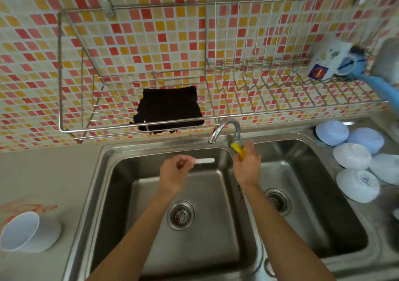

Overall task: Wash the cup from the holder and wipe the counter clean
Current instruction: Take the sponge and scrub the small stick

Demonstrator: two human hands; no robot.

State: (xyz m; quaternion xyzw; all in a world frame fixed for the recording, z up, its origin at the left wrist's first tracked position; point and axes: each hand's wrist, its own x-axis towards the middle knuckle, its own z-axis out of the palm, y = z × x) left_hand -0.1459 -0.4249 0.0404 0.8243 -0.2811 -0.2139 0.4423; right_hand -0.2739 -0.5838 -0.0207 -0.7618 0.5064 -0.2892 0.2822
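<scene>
Both hands are over a steel sink (112, 172) with 2 basins. The left hand (172, 172) has its fingers (183, 162) curled, pinching one end of a thin white strip (205, 160) that points away from them toward the tap (224, 129). The right hand (248, 164) sits just right of that strip, its fingers wrapped around a yellow object (238, 150) right under the tap's base; what the object is cannot be told.

The cup (328, 61), white with printed marks, lies on its side in the wire rack (151, 127) on the tiled wall, far above and right of the right fingers. A black cloth (170, 110) lies in the rack above the left fingers. A white bowl (28, 231) lies tipped on the bench (43, 172) far left and below the left fingers, beside a reddish smear (26, 209). Several white bowls (354, 160) sit upside down right of the right fingers.
</scene>
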